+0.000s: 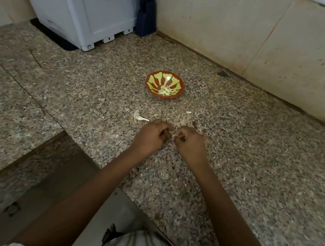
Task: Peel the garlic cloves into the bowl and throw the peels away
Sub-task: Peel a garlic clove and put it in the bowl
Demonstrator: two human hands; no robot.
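Mid-frame, the right hand (190, 144) pinches a pale garlic piece (175, 136); the left hand (152, 134) curls its fingers, contents hidden. The bowl (155, 78) of peeled cloves (165, 91) sits above on the desk (253, 161). A slick clove could skitter off, like the stray clove (188, 112) nearby.

Single head view, looking forward and down, close over granite counter (232, 169).

Home kitchen, seen from above: speckled granite counter (232, 169) meeting a stained stone wall (216, 29), white appliance (85, 6) on a black mat (53, 35) in the corner, small painted bowl (148, 81) of peeled garlic cloves (165, 91).
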